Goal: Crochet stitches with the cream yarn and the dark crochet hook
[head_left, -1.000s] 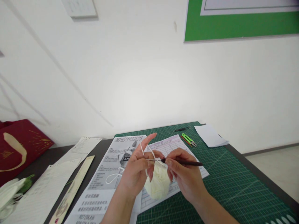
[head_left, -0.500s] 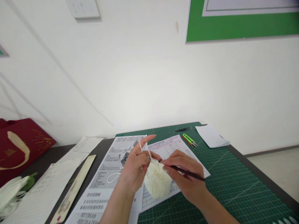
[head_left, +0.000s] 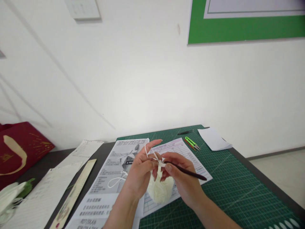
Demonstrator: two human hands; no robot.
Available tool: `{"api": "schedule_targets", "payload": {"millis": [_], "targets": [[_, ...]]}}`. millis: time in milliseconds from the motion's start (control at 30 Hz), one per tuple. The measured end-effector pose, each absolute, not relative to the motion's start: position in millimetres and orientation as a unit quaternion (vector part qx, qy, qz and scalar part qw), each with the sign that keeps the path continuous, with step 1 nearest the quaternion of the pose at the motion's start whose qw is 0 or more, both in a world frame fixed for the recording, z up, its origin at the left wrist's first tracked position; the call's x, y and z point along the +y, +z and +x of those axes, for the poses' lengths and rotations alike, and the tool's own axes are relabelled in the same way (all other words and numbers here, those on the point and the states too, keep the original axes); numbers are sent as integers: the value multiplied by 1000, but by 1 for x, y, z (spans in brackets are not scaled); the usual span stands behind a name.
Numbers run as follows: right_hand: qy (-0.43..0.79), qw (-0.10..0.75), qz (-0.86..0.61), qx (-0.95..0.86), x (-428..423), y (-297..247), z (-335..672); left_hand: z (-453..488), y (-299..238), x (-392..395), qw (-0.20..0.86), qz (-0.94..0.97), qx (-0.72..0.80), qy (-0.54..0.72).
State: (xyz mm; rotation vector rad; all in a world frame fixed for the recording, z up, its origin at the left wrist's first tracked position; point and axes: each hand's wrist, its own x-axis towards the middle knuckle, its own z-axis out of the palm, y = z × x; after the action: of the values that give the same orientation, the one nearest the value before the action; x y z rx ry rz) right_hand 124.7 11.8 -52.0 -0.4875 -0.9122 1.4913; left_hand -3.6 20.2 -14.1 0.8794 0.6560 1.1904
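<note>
My right hand (head_left: 184, 173) grips a crochet hook (head_left: 190, 172) with a dark handle, its metal tip pointing left into the work. My left hand (head_left: 139, 171) has its index finger stretched out with cream yarn (head_left: 145, 150) looped around it. Its thumb and another finger pinch a small crocheted piece (head_left: 159, 170), which hangs as a narrow strip between both hands. Behind and below sits a ball of cream yarn (head_left: 160, 192), partly covered by my fingers. A loose white loop of yarn (head_left: 114, 183) lies left of my left wrist.
Printed sheets (head_left: 97, 187) and a form (head_left: 152, 208) lie on a green cutting mat (head_left: 238, 197). Green thread snips (head_left: 192, 143), dark tweezers (head_left: 186, 132) and white paper (head_left: 214, 139) lie farther back. Leftward are a ruler (head_left: 76, 192), handwritten sheets (head_left: 47, 190) and a red bag (head_left: 28, 149).
My right hand has moved slightly left and closer to my left hand. The hook has shifted left, and the crocheted strip now shows hanging between the hands. The view has tilted slightly.
</note>
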Motion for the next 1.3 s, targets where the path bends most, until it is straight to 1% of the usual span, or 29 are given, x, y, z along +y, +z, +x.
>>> {"api": "schedule_targets", "payload": {"millis": [267,467,633,900,1067,1300], "targets": [[690,604,-217,-334,13,-45,127,0,-19,21,709,387,241,539],[679,617,-206,-339,11,-43,124,4,-21,22,710,383,247,537],[695,632,-202,-278,13,-43,122,3,-18,22,697,384,257,548],[700,602,-236,-303,16,-47,122,6,-18,21,691,390,250,555],[710,605,-236,-272,15,-46,122,3,-22,22,685,397,227,567],[736,573,-240,-268,13,-45,122,2,-25,22,690,382,192,585]]}}
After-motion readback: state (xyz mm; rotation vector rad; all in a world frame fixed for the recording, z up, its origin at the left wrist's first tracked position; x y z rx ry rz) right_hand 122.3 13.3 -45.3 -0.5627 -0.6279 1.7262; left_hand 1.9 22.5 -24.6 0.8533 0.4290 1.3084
